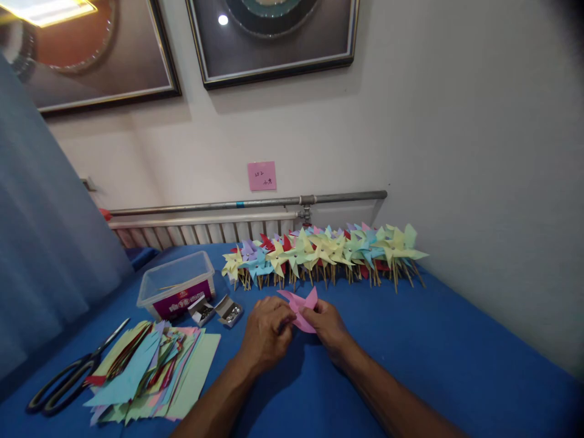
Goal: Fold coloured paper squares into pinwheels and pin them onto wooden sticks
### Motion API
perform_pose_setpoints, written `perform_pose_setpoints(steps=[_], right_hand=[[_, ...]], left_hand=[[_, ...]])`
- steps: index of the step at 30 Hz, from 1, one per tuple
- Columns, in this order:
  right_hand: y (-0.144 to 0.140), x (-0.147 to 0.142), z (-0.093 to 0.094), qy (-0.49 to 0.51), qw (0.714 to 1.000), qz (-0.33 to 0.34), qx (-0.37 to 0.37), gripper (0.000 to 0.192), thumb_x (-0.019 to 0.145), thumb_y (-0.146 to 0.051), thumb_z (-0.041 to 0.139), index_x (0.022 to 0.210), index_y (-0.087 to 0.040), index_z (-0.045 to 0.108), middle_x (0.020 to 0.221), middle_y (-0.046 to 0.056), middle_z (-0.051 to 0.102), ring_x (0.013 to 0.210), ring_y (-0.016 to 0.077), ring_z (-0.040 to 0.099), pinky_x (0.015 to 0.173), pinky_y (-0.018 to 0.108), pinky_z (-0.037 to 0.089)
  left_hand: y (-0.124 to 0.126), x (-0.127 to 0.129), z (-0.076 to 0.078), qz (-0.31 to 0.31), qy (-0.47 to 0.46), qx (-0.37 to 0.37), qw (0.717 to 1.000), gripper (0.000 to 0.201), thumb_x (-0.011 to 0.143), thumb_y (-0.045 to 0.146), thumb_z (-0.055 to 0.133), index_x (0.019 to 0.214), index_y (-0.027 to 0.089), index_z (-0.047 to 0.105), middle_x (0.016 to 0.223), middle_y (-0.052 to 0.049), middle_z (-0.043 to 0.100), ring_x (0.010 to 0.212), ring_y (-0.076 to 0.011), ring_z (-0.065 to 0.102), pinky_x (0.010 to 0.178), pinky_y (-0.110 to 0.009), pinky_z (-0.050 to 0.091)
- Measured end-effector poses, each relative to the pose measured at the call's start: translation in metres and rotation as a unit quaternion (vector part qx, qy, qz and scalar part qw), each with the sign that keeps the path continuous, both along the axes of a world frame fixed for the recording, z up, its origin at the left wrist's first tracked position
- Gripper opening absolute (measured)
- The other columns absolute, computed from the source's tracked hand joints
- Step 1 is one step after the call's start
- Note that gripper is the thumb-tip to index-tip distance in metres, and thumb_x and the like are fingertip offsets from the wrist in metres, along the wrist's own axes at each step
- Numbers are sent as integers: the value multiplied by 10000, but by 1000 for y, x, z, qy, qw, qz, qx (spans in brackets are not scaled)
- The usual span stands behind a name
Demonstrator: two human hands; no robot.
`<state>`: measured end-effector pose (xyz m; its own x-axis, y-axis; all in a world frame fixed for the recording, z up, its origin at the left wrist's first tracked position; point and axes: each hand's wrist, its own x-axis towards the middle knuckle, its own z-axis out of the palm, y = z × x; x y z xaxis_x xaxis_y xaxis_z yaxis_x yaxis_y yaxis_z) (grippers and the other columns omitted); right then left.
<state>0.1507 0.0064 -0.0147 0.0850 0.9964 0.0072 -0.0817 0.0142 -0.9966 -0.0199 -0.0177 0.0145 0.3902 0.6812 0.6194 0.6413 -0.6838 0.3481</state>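
Both hands meet over the blue tabletop [410, 359] on a pink paper pinwheel [301, 306] with folded points. My left hand [267, 333] pinches its left side, fingers curled. My right hand [326, 325] grips its lower right part. Just behind them lies a long row of finished paper pinwheels [328, 250] in yellow, green, blue, purple and red on wooden sticks.
A stack of cut coloured paper [150, 371] lies at the left, with black-handled scissors [68, 377] beside it. A clear plastic box [177, 285] and two small open boxes of pins [216, 310] stand left of the hands. A wall and radiator [201, 230] bound the table.
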Motion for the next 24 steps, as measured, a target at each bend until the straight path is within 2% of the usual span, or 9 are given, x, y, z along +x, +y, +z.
perform_pose_setpoints(steps=[3, 7, 10, 13, 18, 21, 24], right_hand=[[1, 1, -1, 6, 1000, 1, -2, 248, 637, -338, 765, 779, -138, 725, 652, 13, 699, 584, 150, 564, 558, 256, 410], [1, 1, -2, 17, 1000, 10, 1, 233, 636, -323, 779, 774, -139, 739, 647, 16, 702, 582, 150, 575, 557, 253, 413], [0, -1, -1, 18, 1000, 16, -2, 220, 645, -327, 770, 750, -136, 741, 633, 18, 690, 557, 134, 556, 533, 241, 391], [-3, -4, 1, 17, 1000, 14, -3, 208, 642, -334, 770, 710, -143, 725, 614, 6, 666, 535, 120, 531, 511, 234, 367], [-5, -9, 2, 31, 999, 21, -6, 229, 644, -353, 784, 713, -146, 713, 621, 4, 667, 552, 131, 547, 535, 244, 391], [-5, -11, 2, 31, 1000, 3, -4, 235, 630, -353, 791, 716, -148, 713, 623, -3, 664, 571, 143, 552, 547, 252, 399], [-6, -12, 2, 29, 1000, -10, 4, 239, 639, -365, 785, 722, -151, 718, 635, 5, 677, 588, 155, 558, 556, 260, 410]], left_hand=[[3, -2, -3, 10, -13, -37, 999, 294, 736, 19, 559, 851, 235, 722, 928, -36, 718, 885, -209, 636, 807, -358, 469], [5, -2, -6, 12, -28, -57, 998, 221, 811, 94, 590, 845, 253, 739, 894, -32, 700, 863, -201, 625, 787, -338, 474], [2, 1, -3, 12, -37, -66, 997, 164, 852, 157, 628, 862, 262, 754, 870, -30, 682, 851, -198, 618, 776, -331, 477], [1, 2, 1, 12, -56, -80, 995, 158, 849, 156, 655, 849, 267, 768, 901, -31, 677, 897, -203, 626, 837, -354, 488], [2, 5, -3, 23, -119, -114, 986, 165, 806, 112, 690, 807, 254, 776, 1176, -56, 660, 1101, -247, 605, 996, -473, 478], [2, 11, -11, 45, -159, -123, 979, 181, 772, 91, 707, 817, 251, 780, 1398, -62, 571, 1251, -295, 545, 1066, -560, 441], [1, 16, -17, 75, -197, -138, 968, 142, 798, 113, 689, 793, 233, 766, 1524, -63, 467, 1355, -325, 477, 1111, -600, 403]])
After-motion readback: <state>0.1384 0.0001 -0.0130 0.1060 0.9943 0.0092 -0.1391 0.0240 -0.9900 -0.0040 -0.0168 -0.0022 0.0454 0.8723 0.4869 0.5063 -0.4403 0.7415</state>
